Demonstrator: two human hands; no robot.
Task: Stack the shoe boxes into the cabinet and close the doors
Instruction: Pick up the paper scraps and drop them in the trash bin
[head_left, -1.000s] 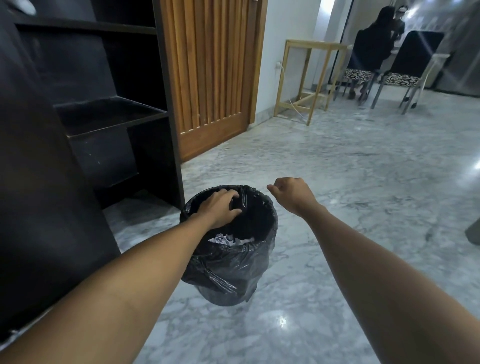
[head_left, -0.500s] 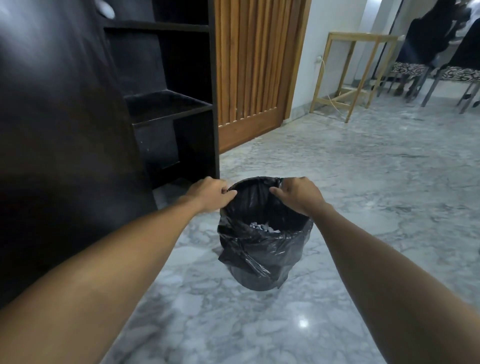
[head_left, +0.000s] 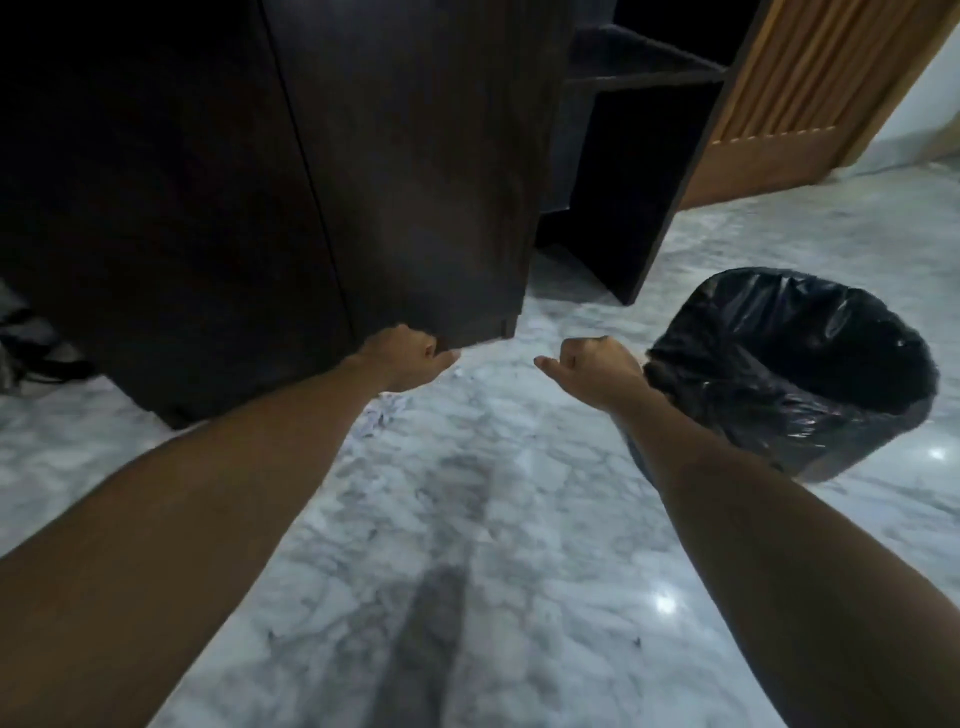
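The dark wooden cabinet door (head_left: 415, 182) stands open and fills the upper left of the head view. My left hand (head_left: 408, 358) is at the door's lower corner with its fingers curled and thumb pointing right. The blur hides whether it grips the edge. My right hand (head_left: 597, 366) hovers over the floor a little to the right, fingers curled, thumb out, holding nothing. Behind the door, the cabinet's dark shelves (head_left: 644, 78) show at the upper right. No shoe box is in view.
A bin lined with a black plastic bag (head_left: 810, 374) stands on the marble floor (head_left: 493, 519) just right of my right wrist. A slatted wooden door (head_left: 810, 78) is at the upper right. Dark straps lie on the floor at the far left (head_left: 31, 353).
Both hands let go of the bin's rim and moved left. My view swung left and down, so the bin now sits at the right and the cabinet door is in front.
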